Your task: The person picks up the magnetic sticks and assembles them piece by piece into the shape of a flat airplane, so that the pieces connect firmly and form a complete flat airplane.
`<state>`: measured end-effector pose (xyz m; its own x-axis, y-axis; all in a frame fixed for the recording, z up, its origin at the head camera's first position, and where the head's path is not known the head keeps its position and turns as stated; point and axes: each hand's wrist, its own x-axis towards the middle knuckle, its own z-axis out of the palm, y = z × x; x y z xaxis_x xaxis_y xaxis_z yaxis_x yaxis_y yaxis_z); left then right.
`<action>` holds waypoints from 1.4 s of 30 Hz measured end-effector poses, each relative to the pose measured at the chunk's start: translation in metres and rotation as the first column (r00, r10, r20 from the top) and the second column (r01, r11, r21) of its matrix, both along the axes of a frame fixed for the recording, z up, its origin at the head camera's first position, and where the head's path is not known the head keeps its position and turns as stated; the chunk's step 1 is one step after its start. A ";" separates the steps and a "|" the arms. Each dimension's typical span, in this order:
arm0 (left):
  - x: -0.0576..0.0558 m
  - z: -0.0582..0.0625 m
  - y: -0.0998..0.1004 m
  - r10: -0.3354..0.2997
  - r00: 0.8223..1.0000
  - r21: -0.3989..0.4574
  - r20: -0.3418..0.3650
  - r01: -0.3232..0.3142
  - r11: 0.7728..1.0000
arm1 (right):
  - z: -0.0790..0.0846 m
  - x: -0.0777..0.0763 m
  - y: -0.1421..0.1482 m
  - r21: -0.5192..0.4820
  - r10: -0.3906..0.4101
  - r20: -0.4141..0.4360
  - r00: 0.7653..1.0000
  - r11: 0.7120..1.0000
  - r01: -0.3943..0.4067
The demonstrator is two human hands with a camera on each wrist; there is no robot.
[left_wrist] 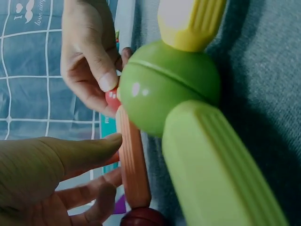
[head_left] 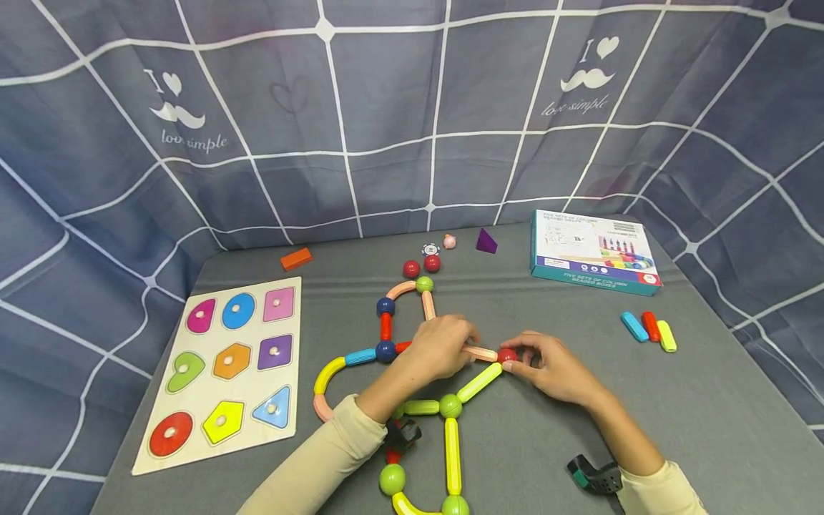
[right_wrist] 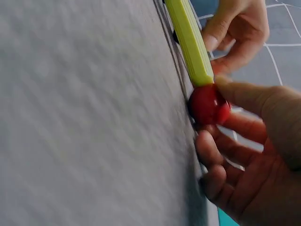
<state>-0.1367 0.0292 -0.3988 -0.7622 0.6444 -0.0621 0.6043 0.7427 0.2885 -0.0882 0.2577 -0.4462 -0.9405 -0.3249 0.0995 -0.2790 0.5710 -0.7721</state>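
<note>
My right hand (head_left: 553, 368) pinches a red ball (head_left: 507, 355) between thumb and fingers; in the right wrist view the thumb lies on the red ball (right_wrist: 209, 104). A peach rod (head_left: 481, 353) and a yellow-green rod (head_left: 479, 383) meet at this ball. My left hand (head_left: 444, 347) holds the peach rod, its thumb against the rod (left_wrist: 134, 162) in the left wrist view. The yellow-green rod runs to a green ball (head_left: 450, 405), part of a linked figure of coloured rods and balls. My left forearm hides some of that figure.
Left of the figure lies a wooden shape-puzzle board (head_left: 251, 429). A boxed set (head_left: 595, 252) stands at the back right, with three short rods (head_left: 650, 327) in front. Two loose red balls (head_left: 411, 269), a purple piece (head_left: 486, 241) and an orange block (head_left: 296, 259) lie toward the back.
</note>
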 end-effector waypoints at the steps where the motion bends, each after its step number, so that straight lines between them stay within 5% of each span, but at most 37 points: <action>1: 0.000 -0.001 0.001 -0.002 1.000 -0.004 -0.003 0.002 1.000 | 0.001 -0.001 0.003 0.000 -0.008 -0.009 1.000 1.000 0.008; 4: 0.000 -0.004 0.004 -0.006 1.000 -0.010 -0.010 0.006 1.000 | 0.004 -0.005 0.026 0.050 -0.109 -0.095 0.990 0.992 0.114; 6: 0.000 -0.005 0.005 -0.007 1.000 -0.011 -0.012 0.007 1.000 | 0.004 -0.009 0.052 0.120 -0.225 -0.182 0.957 0.961 0.249; 11: 0.001 -0.009 0.006 -0.009 1.000 0.000 -0.014 0.009 1.000 | 0.009 -0.009 0.107 0.280 -0.524 -0.267 0.809 0.761 0.585; 14: 0.001 -0.010 0.007 -0.008 1.000 0.002 -0.015 0.008 1.000 | 0.010 -0.007 0.126 0.358 -0.602 -0.210 0.770 0.686 0.634; 18: 0.001 -0.012 0.009 -0.017 0.999 0.002 -0.028 0.017 1.000 | 0.011 -0.008 0.135 0.440 -0.615 -0.140 0.776 0.663 0.606; 21: 0.002 -0.014 0.011 -0.038 0.999 0.002 -0.037 0.038 0.999 | 0.012 -0.008 0.126 0.456 -0.555 -0.145 0.819 0.697 0.553; 25: 0.003 -0.015 0.014 -0.056 0.998 -0.001 -0.039 0.056 0.998 | 0.008 -0.007 0.096 0.364 -0.317 -0.215 0.924 0.852 0.377; 29: 0.003 -0.015 0.017 -0.059 0.996 -0.011 -0.060 0.059 0.998 | 0.005 -0.001 0.066 0.244 -0.095 -0.192 0.977 0.959 0.141; 36: 0.003 -0.017 0.017 -0.057 0.996 -0.014 -0.075 0.056 0.998 | 0.004 0.014 0.034 0.116 0.012 0.061 0.998 0.993 -0.019; 42: 0.002 -0.017 0.016 -0.055 0.995 -0.013 -0.088 0.054 0.998 | -0.001 0.014 0.024 0.097 -0.005 0.044 0.999 0.995 0.001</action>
